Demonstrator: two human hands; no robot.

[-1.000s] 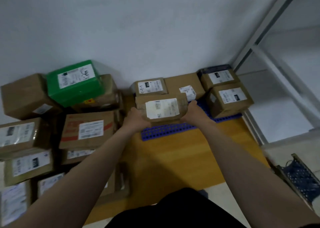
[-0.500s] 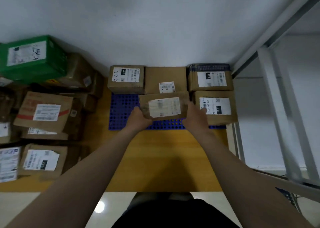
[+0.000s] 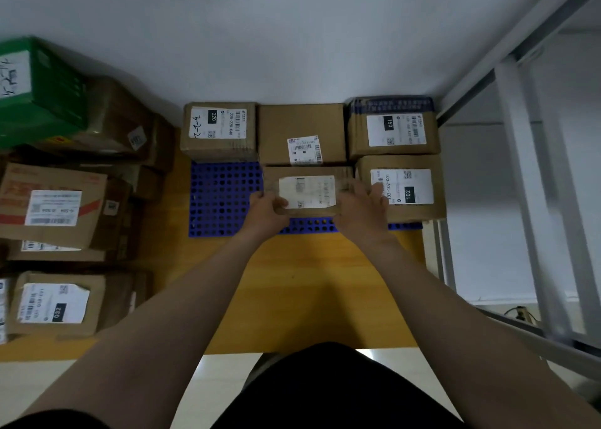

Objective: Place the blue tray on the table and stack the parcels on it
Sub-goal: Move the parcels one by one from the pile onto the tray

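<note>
The wooden table ran out ahead of both hands, and on it, against the wall, lay the blue tray, its long side crosswise to the reaching arms. Four parcels already stood on the tray: three in a back row beyond the hands, and the parcel marked 102 in the front row, just right of the right hand. Unstacked parcels were heaped well off to the left. The held parcel sat directly between the hands, its long axis crosswise, close against the middle back parcel and the 102 parcel. Bare tray remained to the left of the left hand. The left hand clamped its left end and the right hand its right end, arms stretched forward, equally near.
</note>
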